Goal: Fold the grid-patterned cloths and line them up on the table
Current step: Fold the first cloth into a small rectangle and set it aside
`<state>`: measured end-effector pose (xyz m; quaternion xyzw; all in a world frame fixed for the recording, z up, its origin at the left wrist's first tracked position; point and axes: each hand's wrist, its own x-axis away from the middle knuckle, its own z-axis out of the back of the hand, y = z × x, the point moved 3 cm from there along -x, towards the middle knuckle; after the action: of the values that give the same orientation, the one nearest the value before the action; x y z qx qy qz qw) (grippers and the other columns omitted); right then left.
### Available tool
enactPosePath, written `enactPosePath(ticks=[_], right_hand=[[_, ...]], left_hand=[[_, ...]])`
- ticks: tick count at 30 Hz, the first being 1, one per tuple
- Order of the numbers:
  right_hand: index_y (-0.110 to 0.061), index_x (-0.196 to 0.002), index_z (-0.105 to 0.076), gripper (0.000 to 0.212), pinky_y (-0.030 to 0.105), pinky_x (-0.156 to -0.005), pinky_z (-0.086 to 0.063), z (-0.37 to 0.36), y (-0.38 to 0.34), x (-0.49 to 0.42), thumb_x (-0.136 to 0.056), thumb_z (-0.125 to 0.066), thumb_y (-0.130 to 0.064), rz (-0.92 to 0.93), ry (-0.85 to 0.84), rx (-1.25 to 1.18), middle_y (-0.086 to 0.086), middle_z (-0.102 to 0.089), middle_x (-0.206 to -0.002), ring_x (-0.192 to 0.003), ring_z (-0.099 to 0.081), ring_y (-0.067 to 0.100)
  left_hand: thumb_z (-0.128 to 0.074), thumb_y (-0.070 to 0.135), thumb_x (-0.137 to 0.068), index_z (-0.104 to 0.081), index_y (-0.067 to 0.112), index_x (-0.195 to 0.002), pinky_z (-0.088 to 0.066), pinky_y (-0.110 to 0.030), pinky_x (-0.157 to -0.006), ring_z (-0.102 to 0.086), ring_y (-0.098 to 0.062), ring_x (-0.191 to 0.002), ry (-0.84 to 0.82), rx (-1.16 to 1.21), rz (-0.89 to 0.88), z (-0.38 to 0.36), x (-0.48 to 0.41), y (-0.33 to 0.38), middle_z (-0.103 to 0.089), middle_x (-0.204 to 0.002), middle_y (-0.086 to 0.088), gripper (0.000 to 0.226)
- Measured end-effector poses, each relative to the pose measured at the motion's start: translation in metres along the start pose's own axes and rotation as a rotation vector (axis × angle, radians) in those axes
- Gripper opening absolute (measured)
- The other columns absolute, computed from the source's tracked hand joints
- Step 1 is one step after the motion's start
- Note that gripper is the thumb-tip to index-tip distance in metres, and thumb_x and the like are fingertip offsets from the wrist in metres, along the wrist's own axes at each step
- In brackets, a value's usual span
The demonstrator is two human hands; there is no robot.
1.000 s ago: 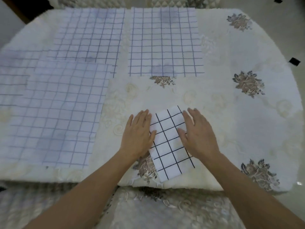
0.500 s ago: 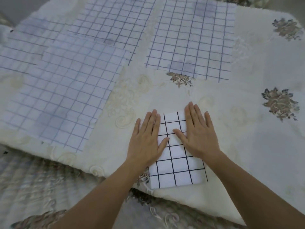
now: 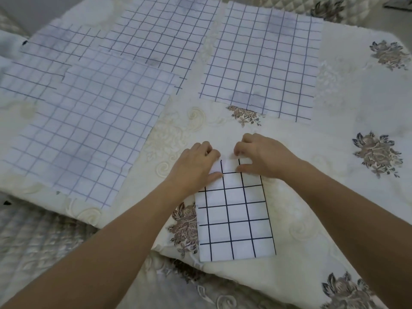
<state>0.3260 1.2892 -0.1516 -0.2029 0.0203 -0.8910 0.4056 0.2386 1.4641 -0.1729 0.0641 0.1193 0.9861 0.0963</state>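
1. Fingers (image 3: 206, 147) of left hand (image 3: 196, 168) and right hand (image 3: 267, 157): curled, thumbs opposed, pinching the far edge of the folded cloth (image 3: 234, 219).
2. Folded cloth: one, bold dark grid, flat at the middle of the table's (image 3: 124, 221) near edge.
3. Flat cloths: four, paler grid. Three overlap toward the far left corner, largest (image 3: 84, 130) nearest the left hand yet apart from it. One (image 3: 260, 63) lies alone at the far edge.
4. Tablecloth (image 3: 345, 103): one, cream with brown flower motifs, under everything.
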Motion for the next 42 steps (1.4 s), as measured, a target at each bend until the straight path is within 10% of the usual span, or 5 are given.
enactPosePath(ticks=[19, 30, 38, 42], right_hand=[[-0.026, -0.082, -0.055, 0.025, 0.023, -0.067, -0.040, -0.009, -0.004, -0.011, -0.080, -0.079, -0.034, -0.029, -0.199, -0.275, -0.011, -0.045, -0.092, -0.085, -0.053, 0.014], [-0.032, -0.102, -0.052, 0.020, 0.038, -0.088, -0.049, 0.013, 0.014, 0.001, -0.092, -0.066, -0.041, -0.091, -0.123, -0.428, -0.009, -0.062, -0.109, -0.105, -0.058, 0.013], [-0.024, -0.109, -0.070, 0.023, 0.033, -0.080, -0.049, 0.021, 0.021, 0.000, -0.088, -0.073, -0.034, -0.115, -0.134, -0.338, -0.004, -0.068, -0.102, -0.097, -0.060, 0.018], [-0.019, -0.131, -0.062, 0.044, 0.034, -0.093, -0.047, 0.018, 0.022, -0.001, -0.091, -0.070, -0.034, -0.133, -0.126, -0.307, -0.002, -0.064, -0.126, -0.116, -0.057, 0.020]], left_hand=[[-0.072, 0.049, -0.084, -0.057, 0.021, -0.121, -0.042, -0.035, -0.081, -0.046, -0.019, -0.092, -0.074, 0.093, -0.087, 0.002, -0.011, -0.006, -0.053, -0.109, 0.000, 0.049], [-0.055, 0.040, -0.099, -0.056, 0.017, -0.109, -0.036, -0.033, -0.067, -0.048, -0.018, -0.085, -0.303, 0.109, -0.136, 0.020, -0.043, 0.009, -0.045, -0.089, 0.008, 0.026], [-0.055, 0.038, -0.098, -0.048, 0.019, -0.094, -0.039, -0.034, -0.062, -0.054, -0.023, -0.084, -0.203, 0.041, -0.081, 0.035, -0.049, 0.014, -0.051, -0.084, 0.006, 0.020], [-0.065, 0.027, -0.088, -0.060, 0.014, -0.118, -0.044, -0.042, -0.084, -0.054, -0.028, -0.105, 0.165, -0.149, -0.166, 0.044, -0.033, 0.020, -0.060, -0.116, -0.006, 0.032]])
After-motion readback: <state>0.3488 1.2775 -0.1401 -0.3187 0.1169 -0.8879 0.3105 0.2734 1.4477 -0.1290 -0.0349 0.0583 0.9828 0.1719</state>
